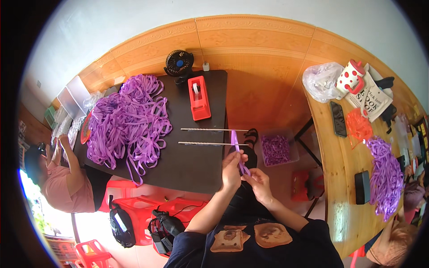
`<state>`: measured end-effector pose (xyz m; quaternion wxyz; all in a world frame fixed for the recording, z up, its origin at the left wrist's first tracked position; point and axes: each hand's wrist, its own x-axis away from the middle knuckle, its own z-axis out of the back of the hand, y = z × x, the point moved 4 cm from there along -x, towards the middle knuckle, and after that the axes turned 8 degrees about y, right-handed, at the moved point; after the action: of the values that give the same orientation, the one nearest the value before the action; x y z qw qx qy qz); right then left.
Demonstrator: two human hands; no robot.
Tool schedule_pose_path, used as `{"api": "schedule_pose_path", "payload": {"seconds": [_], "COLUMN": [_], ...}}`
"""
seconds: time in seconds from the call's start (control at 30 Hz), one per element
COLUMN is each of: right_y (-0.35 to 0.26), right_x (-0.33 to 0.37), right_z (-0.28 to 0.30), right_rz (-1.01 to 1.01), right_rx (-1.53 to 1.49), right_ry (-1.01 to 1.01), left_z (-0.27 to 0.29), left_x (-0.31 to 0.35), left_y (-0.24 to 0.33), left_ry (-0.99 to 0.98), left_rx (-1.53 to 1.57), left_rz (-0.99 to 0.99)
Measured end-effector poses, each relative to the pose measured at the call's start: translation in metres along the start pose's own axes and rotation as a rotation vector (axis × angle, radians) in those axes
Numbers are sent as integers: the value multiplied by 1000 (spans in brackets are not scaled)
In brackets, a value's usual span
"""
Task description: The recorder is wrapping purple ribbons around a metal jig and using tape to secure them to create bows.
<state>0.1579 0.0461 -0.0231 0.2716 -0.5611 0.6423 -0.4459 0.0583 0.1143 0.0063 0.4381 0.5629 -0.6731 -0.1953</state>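
A purple ribbon (234, 139) passes around two thin metal rods that jut past the right edge of the dark table (192, 167). My left hand (232, 169) is closed, pinching the ribbon just below the nearer rod (201, 144). Lower and to the right, my right hand (258, 183) pinches the ribbon's lower end between thumb and fingers. The farther rod (201, 129) lies parallel to the nearer one. Left of the rods, a big tangled heap of purple ribbon (127, 120) covers much of the table, some strands hanging over its front edge.
Behind the rods stand a red tape dispenser (199, 100) and a black fan (179, 64). A clear bin (290, 156) of purple pieces sits on the floor. The wooden table (333, 178) at right bears a phone (338, 119) and more ribbon (384, 174). A person (69, 178) works at left.
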Motion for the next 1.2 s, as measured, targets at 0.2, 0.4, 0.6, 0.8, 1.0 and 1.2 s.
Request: {"api": "schedule_pose_path", "payload": {"seconds": [0.2,0.4,0.6,0.8,1.0,1.2], "right_y": [3,9,7,4,-2,-57], "right_x": [19,29,32,34,34,7], "right_z": [5,-1,-4,-11,-15,-35], "right_rz": [32,-42,-111,-80,-45,913], "right_rx": [85,81,129,125,153,936], "right_ry": [-47,-189,-285,-365,-265,18], "left_z": [2,9,40,52,69,66], "left_x": [2,21,47,45,32,36], "left_y": [3,-1,-13,-16,-24,-16], "left_ry": [28,-9,-16,45,4,-3], "left_rx": [-44,-232,-225,-165,-204,-248], "left_rz": [20,-59,-21,-7,-87,-81]}}
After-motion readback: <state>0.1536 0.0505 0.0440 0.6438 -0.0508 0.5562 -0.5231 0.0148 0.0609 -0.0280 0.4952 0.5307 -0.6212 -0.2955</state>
